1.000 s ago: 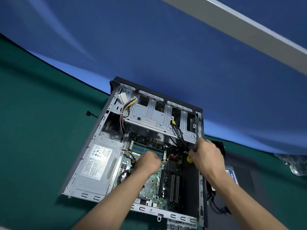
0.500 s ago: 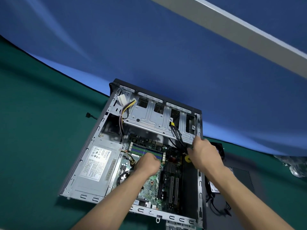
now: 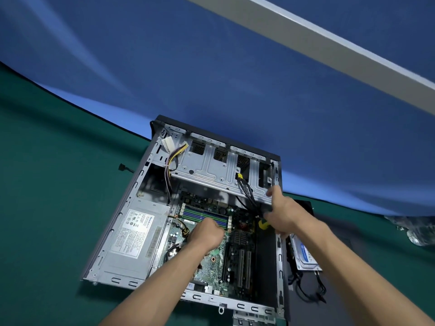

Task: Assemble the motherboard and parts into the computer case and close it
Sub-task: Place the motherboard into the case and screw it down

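- Two bare hands work inside an open computer case [image 3: 131,234] that lies on its side on a green table cover [image 3: 47,208]; blue backdrop cloth [image 3: 211,78] behind it.
- Far left on the cover: a small black connector [image 3: 122,167] with a short lead, well apart from the case wall.
- Left bay of the case: grey power supply [image 3: 131,236], label facing up. A yellow/black wire bundle [image 3: 173,158] runs from its far end up to a white plug [image 3: 168,144] near the case's far left corner.
- Centre: motherboard [image 3: 231,262] seated flat on the case floor, blue memory slots [image 3: 204,216] toward the far side, white expansion slots [image 3: 244,264] toward the near side.
- Left hand [image 3: 207,234] is over the board just near of the memory slots, fingers clenched downward; what they grip, if anything, is hidden under the hand.
- Far side: metal drive cage [image 3: 211,168] spans the case above the board. Black cables [image 3: 247,194] with a yellow tip drop from it toward the right hand.
- Right hand [image 3: 282,214] sits at the right end of the cage. Index finger extended, touching the cage edge; the other fingers curl about a yellow-and-black tool handle [image 3: 263,224]. Tool tip not visible.
- Right of the case, on a dark panel [image 3: 341,290]: hard drive [image 3: 304,254] with blue label, just beside the case wall, loose black cables [image 3: 308,290] near of it.
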`<state>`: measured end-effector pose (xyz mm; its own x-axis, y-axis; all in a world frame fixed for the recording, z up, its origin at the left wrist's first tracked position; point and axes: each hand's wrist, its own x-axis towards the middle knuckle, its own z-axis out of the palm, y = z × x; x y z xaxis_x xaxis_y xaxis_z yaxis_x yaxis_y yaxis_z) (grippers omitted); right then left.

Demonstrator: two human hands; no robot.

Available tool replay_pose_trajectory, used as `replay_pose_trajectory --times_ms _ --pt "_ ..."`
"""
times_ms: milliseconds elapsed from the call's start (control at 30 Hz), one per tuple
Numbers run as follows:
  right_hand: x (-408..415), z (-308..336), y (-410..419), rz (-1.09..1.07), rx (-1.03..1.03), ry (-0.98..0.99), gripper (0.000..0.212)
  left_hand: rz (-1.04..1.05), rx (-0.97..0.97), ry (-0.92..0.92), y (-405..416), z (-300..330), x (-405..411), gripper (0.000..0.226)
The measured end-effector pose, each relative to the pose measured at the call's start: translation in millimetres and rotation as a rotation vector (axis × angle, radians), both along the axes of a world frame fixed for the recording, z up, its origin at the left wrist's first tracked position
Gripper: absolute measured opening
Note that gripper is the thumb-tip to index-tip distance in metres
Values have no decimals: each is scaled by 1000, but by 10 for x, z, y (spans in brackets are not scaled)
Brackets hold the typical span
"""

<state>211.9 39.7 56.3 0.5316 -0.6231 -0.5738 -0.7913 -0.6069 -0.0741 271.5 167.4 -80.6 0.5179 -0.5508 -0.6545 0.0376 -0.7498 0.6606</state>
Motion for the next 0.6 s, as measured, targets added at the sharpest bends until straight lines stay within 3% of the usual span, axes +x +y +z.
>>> replay_pose_trajectory --times_ms 100,200,333,467,600 --pt "-11 -61 0 45 -206 -9 30 -4 -10 -17 4 -37 12 13" --pt "-3 -78 20 59 -122 17 36 -15 -20 -26 18 -60 24 12" --pt "-49 -135 42 105 -325 -8 30 -8 -24 -18 7 -93 11 16" --pt "-71 -137 24 61 -209 -34 33 -25 -25 -23 7 -94 5 19" --pt "-93 -141 71 108 -347 -31 30 -2 -51 -9 2 -99 -15 19"
